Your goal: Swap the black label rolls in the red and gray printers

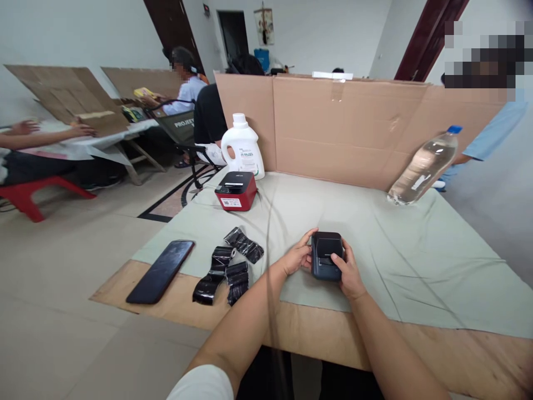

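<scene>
Between my two hands is a small dark label printer, held just over the green cloth near the table's front. My left hand grips its left side, fingers reaching along the edge. On the other side my right hand wraps the printer, its thumb lying on the top face. The printer's lid looks closed. Left of my forearm lie several pieces of black film roll, one a loose strip, another a partly unrolled roll. A black smartphone rests farther left.
A red and black box-shaped device stands before a white jug at the back left. A clear bottle with a blue cap leans at the back right. Cardboard panels wall the far edge. Other people sit beyond.
</scene>
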`<state>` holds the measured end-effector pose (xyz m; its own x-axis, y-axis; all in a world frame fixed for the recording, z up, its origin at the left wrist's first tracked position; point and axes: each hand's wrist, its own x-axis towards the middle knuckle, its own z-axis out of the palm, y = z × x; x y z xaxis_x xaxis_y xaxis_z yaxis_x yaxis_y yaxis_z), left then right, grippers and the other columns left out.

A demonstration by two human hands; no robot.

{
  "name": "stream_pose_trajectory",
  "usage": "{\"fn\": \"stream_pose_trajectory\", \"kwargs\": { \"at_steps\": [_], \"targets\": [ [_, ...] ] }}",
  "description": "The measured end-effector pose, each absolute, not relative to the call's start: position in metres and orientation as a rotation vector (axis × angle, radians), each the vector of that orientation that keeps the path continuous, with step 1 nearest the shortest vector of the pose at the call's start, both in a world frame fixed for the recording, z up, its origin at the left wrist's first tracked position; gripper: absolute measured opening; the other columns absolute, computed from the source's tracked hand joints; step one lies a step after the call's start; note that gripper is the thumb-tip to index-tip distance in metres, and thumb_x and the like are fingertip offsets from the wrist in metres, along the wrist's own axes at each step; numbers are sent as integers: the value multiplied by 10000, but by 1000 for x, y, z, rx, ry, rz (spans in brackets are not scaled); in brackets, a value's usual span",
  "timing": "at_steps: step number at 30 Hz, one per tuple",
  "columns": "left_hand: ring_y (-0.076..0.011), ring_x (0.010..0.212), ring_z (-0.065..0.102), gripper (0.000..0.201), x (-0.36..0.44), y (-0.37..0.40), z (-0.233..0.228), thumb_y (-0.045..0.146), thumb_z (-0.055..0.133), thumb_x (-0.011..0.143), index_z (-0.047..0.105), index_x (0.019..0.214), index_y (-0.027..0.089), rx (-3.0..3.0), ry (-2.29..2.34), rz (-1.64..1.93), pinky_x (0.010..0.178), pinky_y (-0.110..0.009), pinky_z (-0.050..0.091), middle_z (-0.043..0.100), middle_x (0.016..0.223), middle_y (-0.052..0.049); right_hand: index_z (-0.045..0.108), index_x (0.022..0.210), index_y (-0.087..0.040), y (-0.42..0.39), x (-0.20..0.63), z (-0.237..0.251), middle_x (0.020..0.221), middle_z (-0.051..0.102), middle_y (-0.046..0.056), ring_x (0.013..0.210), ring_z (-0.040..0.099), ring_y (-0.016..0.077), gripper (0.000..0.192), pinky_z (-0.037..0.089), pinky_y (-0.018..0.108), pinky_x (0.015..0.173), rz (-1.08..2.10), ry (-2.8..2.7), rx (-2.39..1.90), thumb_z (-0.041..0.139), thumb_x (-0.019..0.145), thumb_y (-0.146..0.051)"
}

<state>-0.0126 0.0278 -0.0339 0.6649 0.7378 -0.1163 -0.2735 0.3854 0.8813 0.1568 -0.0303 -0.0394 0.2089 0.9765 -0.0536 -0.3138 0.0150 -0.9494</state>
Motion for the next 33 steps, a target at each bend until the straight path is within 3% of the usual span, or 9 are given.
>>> {"fn": "stream_pose_trajectory", "kwargs": {
  "at_steps": [6, 11, 16, 21, 24, 27, 33],
  "targets": [
    [-131, 557, 656, 839, -15, 28, -34, 280, 553, 825, 86, 1521, 316, 989, 541, 670, 563, -247, 532, 631, 702, 26, 452, 1363, -261, -31, 157, -38, 1286, 591, 71, 1132, 578, 263, 779, 509, 428, 926, 1204, -790, -1100, 755, 664, -426],
    [-126, 542, 648, 830, -14, 27, -33, 304, 564, 817, 116, 1515, 330, 1015, 602, 672, 548, -235, 525, 622, 667, 42, 457, 1375, -266, -32, 164, -42, 1424, 501, 50, 1308, 456, 276, 762, 382, 474, 1077, 1145, -938, -1035, 718, 665, -358],
    [-128, 534, 646, 847, -14, 24, -31, 330, 578, 803, 123, 1517, 317, 1031, 625, 622, 529, -227, 517, 629, 664, 35, 434, 1408, -274, -34, 177, -34, 1447, 482, 47, 1295, 473, 290, 763, 390, 481, 1065, 1154, -1072, -1017, 684, 696, -386],
    [-125, 527, 637, 880, -16, 24, -32, 352, 597, 782, 123, 1521, 285, 1022, 631, 575, 522, -214, 497, 617, 646, 31, 561, 1247, -210, -32, 182, -31, 1244, 628, 91, 1123, 580, 260, 593, 449, 402, 976, 979, -1118, -1109, 635, 773, -559],
    [-101, 517, 591, 847, -17, 21, -28, 348, 625, 770, 211, 1506, 292, 1092, 685, 522, 535, -207, 485, 575, 617, 50, 622, 1030, -199, -28, 182, -37, 1002, 688, 64, 917, 620, 227, 497, 492, 370, 845, 856, -1083, -1208, 534, 816, -639],
    [-94, 537, 548, 816, -17, 16, -21, 323, 658, 741, 312, 1478, 279, 1149, 726, 485, 541, -214, 474, 566, 651, 42, 628, 855, -190, -26, 183, -41, 786, 667, 35, 742, 595, 203, 531, 490, 342, 703, 781, -1002, -1334, 439, 838, -686],
    [-107, 538, 551, 800, -19, 14, -12, 306, 650, 733, 340, 1469, 257, 1147, 753, 464, 542, -216, 449, 569, 627, 39, 635, 837, -173, -23, 185, -46, 706, 654, 29, 660, 569, 188, 569, 456, 307, 602, 771, -996, -1405, 417, 838, -698]
  ]
}}
